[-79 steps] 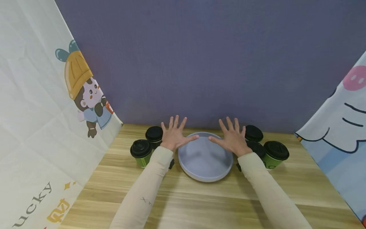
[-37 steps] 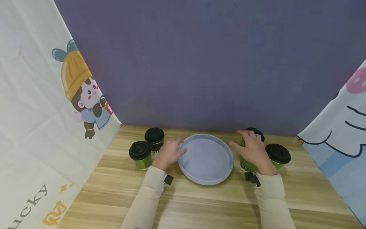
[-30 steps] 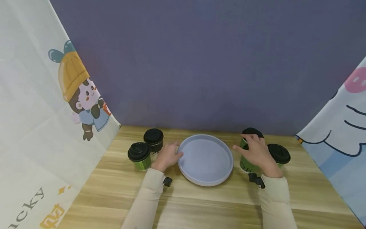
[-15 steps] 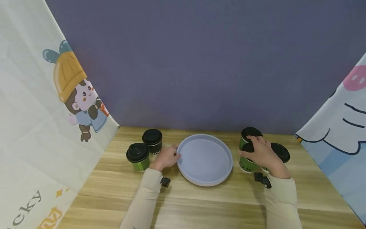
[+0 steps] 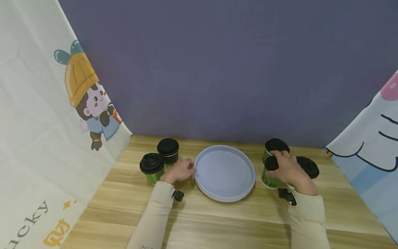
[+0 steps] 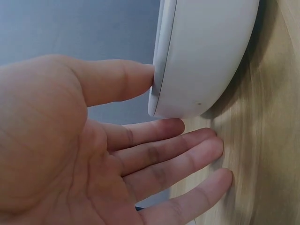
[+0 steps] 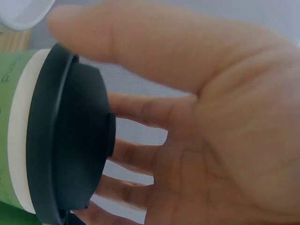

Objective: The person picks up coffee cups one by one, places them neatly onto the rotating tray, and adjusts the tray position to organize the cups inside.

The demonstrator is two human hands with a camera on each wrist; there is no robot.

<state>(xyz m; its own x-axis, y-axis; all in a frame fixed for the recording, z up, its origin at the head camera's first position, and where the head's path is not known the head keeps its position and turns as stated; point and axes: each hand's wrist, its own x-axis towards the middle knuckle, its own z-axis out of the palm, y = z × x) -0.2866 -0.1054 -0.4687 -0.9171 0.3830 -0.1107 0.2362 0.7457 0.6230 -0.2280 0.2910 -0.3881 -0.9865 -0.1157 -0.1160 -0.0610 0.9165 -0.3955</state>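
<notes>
My left hand [image 5: 179,171] is at the left side of a pale blue round plate [image 5: 224,173] with a raised rim. In the left wrist view the thumb [image 6: 126,79] touches the rim, while the other fingers [image 6: 173,161] extend fairly straight beside and below the wall. My right hand [image 5: 290,169] reaches over a green paper cup [image 5: 269,181] from above. Its thumb and fingers span the cup's black lid [image 7: 77,140]; the fingertips are hidden behind the lid, and the palm stays apart from it. That cup stands upright on the table.
Behind and right of the held cup are two more black-lidded cups, one at the back [image 5: 276,144] and one at the right [image 5: 308,166]. On the left stand a green cup [image 5: 152,167] and a dark cup [image 5: 168,152]. A grey-blue panel [image 5: 199,69] borders the wooden table [image 5: 230,221].
Both hands have come down from spread fingers above the plate. The left moved to the plate's left edge; the right moved rightward and its thumb and fingers drew in around the front cup's lid.
</notes>
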